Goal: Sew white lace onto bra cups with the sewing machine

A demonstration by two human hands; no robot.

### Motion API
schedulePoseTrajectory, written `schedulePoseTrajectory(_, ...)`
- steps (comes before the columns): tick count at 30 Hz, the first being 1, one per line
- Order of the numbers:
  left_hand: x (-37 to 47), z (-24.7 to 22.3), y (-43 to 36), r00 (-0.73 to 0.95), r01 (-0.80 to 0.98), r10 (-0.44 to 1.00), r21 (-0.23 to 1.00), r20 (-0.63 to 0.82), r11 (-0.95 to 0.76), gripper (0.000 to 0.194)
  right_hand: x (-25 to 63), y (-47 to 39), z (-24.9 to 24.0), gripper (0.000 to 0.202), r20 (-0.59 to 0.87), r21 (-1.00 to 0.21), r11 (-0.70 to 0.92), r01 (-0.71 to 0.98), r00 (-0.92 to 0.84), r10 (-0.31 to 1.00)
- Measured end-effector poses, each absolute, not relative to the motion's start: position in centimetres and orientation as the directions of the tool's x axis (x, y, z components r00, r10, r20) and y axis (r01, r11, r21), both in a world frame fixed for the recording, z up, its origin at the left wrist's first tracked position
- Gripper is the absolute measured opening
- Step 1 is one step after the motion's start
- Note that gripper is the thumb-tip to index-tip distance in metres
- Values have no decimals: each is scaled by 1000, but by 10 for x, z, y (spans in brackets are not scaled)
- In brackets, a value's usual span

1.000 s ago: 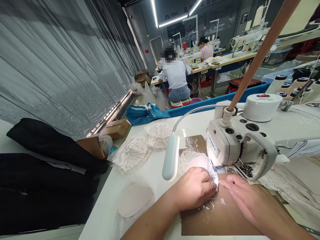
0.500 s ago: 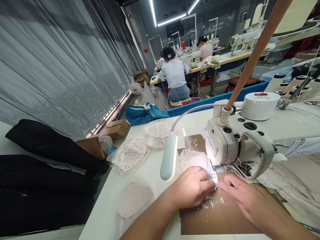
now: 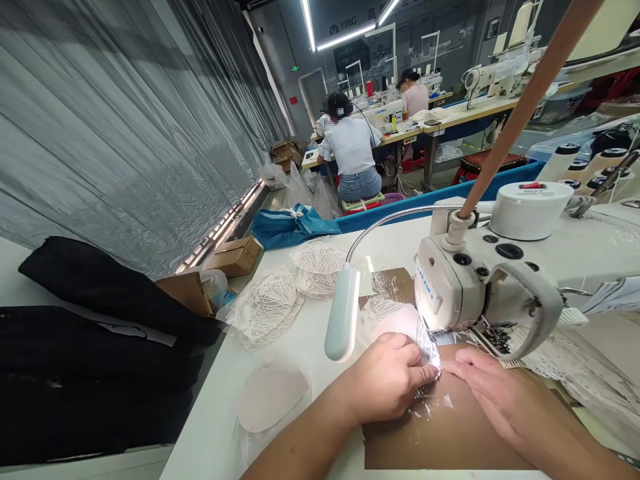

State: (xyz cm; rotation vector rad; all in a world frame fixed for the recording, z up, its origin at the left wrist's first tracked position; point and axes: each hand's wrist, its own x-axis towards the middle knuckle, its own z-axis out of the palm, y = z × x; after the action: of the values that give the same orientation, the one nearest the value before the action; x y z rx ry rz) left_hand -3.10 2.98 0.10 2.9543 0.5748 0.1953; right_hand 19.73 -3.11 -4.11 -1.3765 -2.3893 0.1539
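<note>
A white lace bra cup with a pale pink lining [image 3: 397,321] lies under the head of the sewing machine [image 3: 445,287]. My left hand [image 3: 390,377] is closed on its near edge, thumb and fingers pinching the lace just in front of the needle area. The needle itself is hidden behind the machine head. Flat on the brown work plate [image 3: 440,440] rests my right hand [image 3: 493,387], its fingers stretched toward the lace edge. Its fingertips are close to the cup's tip; whether they touch it I cannot tell.
A lamp [image 3: 342,313] on a bendy neck hangs left of the machine head. Lace cups [image 3: 265,307] and a smooth beige cup piece [image 3: 273,399] lie on the left tabletop. More lace pieces [image 3: 565,367] are at right. A person [image 3: 353,147] sits at another machine ahead.
The whole scene has shifted slightly right in the picture. Both hands keep nearly the same places by the lace edge, the left still pinching it.
</note>
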Motion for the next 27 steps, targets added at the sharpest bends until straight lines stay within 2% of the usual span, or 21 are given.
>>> schedulePoseTrajectory(6, -34, 5, 29, 923, 344, 365, 164, 123, -925, 27, 191, -32, -44, 53, 294, -195, 514, 835, -451, 843)
schedulePoseTrajectory(10, -34, 4, 26, 907, 392, 411, 174, 93, -903, 26, 187, -32, -38, 55, 385, -121, 531, 839, -454, 804)
schedulePoseTrajectory(14, -31, 3, 23, 886, 429, 451, 184, 104, -884, 24, 185, -29, -26, 56, 408, -92, 550, 830, -472, 782)
schedulePoseTrajectory(23, -23, 2, 23, 838, 508, 524, 134, 152, -851, 31, 188, -25, -39, 55, 446, 90, 378, 921, -377, 812)
schedulePoseTrajectory(27, -24, 1, 23, 839, 508, 521, 117, 156, -853, 32, 190, -25, -45, 50, 430, 124, 317, 940, -339, 837)
